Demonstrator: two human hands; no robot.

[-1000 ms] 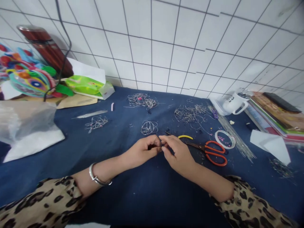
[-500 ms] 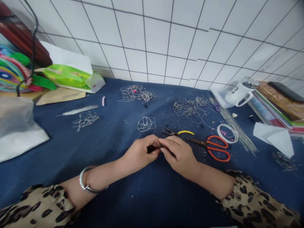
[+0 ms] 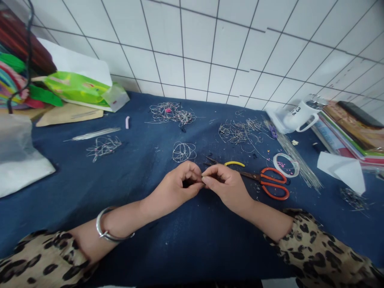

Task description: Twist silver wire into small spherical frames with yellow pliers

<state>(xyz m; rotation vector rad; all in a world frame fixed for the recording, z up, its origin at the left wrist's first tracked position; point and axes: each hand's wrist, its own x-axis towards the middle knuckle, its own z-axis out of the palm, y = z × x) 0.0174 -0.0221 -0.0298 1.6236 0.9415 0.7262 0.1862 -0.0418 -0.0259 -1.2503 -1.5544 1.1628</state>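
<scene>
My left hand [image 3: 177, 186] and my right hand [image 3: 226, 185] meet fingertip to fingertip over the dark blue cloth [image 3: 186, 240]. Both are closed in a pinch on a small dark piece that I cannot make out. A silver bangle [image 3: 108, 232] sits on my left wrist. Just beyond my fingers lie a coil of thin wire [image 3: 183, 151], yellow-handled pliers [image 3: 231, 163] and orange-handled scissors [image 3: 270, 185].
Heaps of bent wire [image 3: 172, 113] [image 3: 240, 133] and a bundle of straight wires [image 3: 298, 162] lie farther back. A clear tape ring [image 3: 286, 165], a white mug [image 3: 300, 116], stacked books [image 3: 351, 134], white paper [image 3: 343, 173], a green packet [image 3: 79, 90] and a plastic bag [image 3: 18, 154] ring the edges.
My hands have stayed together, with the fingers shifting slightly. The view has slid so the table's things sit a little further left and higher in the picture.
</scene>
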